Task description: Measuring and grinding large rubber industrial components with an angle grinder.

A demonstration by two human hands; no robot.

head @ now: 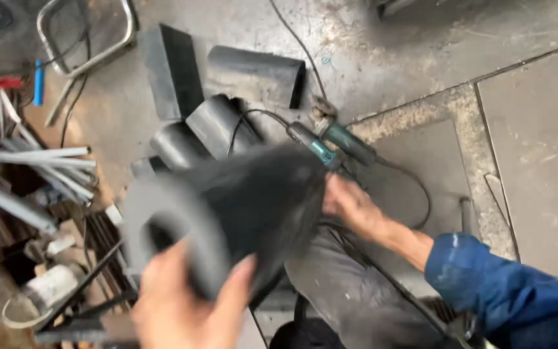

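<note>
Between both hands (227, 278), blurred dark curved metal piece (253, 200)

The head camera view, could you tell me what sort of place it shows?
Probably a metalworking shop: an angle grinder lies on the stained concrete floor, beside curved dark metal pieces and metal rods.

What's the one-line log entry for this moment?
left hand: grips curved metal piece, blurred | right hand: on its far end | grinder: on floor, untouched | more curved pieces behind

Dark grey curved metal piece (240, 207), teal-green angle grinder (330, 145), blue sleeve (505, 291).
</note>
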